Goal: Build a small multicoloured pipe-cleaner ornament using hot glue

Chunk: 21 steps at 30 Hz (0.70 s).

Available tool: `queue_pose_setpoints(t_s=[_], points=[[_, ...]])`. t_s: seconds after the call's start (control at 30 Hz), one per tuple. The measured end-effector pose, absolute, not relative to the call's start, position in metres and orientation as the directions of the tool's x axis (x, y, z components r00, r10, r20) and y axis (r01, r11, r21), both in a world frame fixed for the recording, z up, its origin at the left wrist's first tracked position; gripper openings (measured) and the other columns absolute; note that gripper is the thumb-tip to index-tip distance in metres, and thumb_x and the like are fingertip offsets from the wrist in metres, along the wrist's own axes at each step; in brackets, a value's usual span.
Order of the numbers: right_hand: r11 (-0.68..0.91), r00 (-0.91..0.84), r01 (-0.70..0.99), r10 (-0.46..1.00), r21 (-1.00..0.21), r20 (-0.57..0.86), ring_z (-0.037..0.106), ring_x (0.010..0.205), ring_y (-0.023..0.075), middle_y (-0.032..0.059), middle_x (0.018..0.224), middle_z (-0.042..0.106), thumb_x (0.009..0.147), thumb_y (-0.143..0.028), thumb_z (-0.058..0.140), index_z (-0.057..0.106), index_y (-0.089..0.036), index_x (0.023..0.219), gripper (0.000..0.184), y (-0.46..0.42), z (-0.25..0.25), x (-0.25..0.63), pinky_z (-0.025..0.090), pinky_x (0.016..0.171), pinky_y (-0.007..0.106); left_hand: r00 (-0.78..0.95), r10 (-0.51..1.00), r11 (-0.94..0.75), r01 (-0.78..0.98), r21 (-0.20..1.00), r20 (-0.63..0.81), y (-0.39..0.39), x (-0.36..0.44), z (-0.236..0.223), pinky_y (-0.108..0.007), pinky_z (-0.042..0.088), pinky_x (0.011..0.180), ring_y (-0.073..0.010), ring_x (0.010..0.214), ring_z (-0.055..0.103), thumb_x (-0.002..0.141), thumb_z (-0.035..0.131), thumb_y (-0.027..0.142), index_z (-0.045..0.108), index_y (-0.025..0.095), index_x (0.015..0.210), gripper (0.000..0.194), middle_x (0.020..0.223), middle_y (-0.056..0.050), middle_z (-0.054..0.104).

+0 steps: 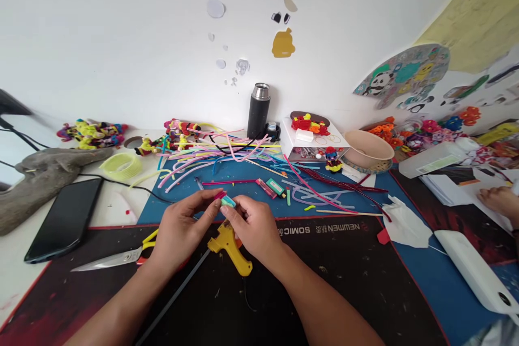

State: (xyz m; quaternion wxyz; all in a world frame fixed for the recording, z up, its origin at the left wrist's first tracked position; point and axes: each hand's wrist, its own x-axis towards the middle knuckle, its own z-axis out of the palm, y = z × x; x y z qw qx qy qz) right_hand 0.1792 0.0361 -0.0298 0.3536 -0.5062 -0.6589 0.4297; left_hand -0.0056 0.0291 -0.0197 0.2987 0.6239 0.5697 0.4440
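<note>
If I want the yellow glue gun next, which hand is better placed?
Probably the right hand: the yellow glue gun lies handle toward that wrist; the left hand is farther. Both hold the small turquoise piece, though.

One glue gun (233,252), one flask (258,117)

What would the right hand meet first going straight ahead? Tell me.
Beyond the small blue piece the right hand holds, probably the left hand, though depth is unclear.
</note>
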Motion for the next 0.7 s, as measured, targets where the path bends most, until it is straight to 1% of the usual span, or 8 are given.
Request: queue_pose_setpoints(t_s=[0.13,0.23,0.33,0.5,0.7], points=[[0.143,-0.238,0.376,0.970,-0.915,0.054,0.058,0.058,0.0155,-0.0037,0.058,0.058,0.105,-0.049,0.064,0.065,-0.023,0.082,0.036,0.0353,-0.0300,0.1786,0.037,0.060,0.027,-0.053,0.971,-0.186,0.440,0.878,0.233,0.0282,-0.0048,-0.0211,-0.034,0.067,0.083,-0.0273,0.089,0.085,0.095,0.075,0.052,0.088,0.024,0.107,0.033,0.103,-0.006,0.090],[0.157,-0.238,0.379,0.969,-0.912,0.068,0.058,0.060,0.0163,-0.0034,0.058,0.058,0.105,-0.049,0.063,0.064,-0.023,0.080,0.036,0.0346,-0.0297,0.1783,0.036,0.061,0.028,-0.063,0.971,-0.182,0.423,0.888,0.229,0.0271,-0.0044,-0.0222,-0.035,0.067,0.084,-0.0280,0.089,0.085,0.095,0.076,0.053,0.088,0.024,0.108,0.034,0.103,-0.006,0.090],[0.152,-0.245,0.376,0.968,-0.914,0.060,0.058,0.062,0.0173,-0.0028,0.060,0.059,0.106,-0.050,0.063,0.066,-0.024,0.084,0.035,0.0340,-0.0288,0.1785,0.036,0.063,0.029,-0.093,0.976,-0.145,0.393,0.908,0.196,0.0258,-0.0032,-0.0213,-0.038,0.066,0.086,-0.0300,0.091,0.084,0.093,0.078,0.056,0.089,0.024,0.107,0.037,0.104,-0.007,0.090],[0.167,-0.238,0.384,0.968,-0.908,0.077,0.054,0.063,0.0166,-0.0020,0.066,0.059,0.106,-0.052,0.063,0.069,-0.023,0.088,0.035,0.0337,-0.0270,0.1786,0.035,0.063,0.029,-0.137,0.983,-0.075,0.322,0.944,0.125,0.0251,-0.0006,-0.0190,-0.041,0.065,0.088,-0.0336,0.097,0.083,0.088,0.081,0.067,0.090,0.025,0.103,0.046,0.107,-0.009,0.090],[0.118,-0.237,0.343,0.971,-0.932,0.036,0.055,0.061,0.0171,-0.0022,0.063,0.057,0.104,-0.053,0.065,0.069,-0.024,0.088,0.034,0.0334,-0.0258,0.1784,0.036,0.060,0.029,-0.126,0.987,-0.065,0.265,0.962,0.101,0.0267,-0.0015,-0.0196,-0.039,0.065,0.087,-0.0325,0.096,0.083,0.086,0.083,0.067,0.090,0.025,0.103,0.047,0.106,-0.010,0.090]])
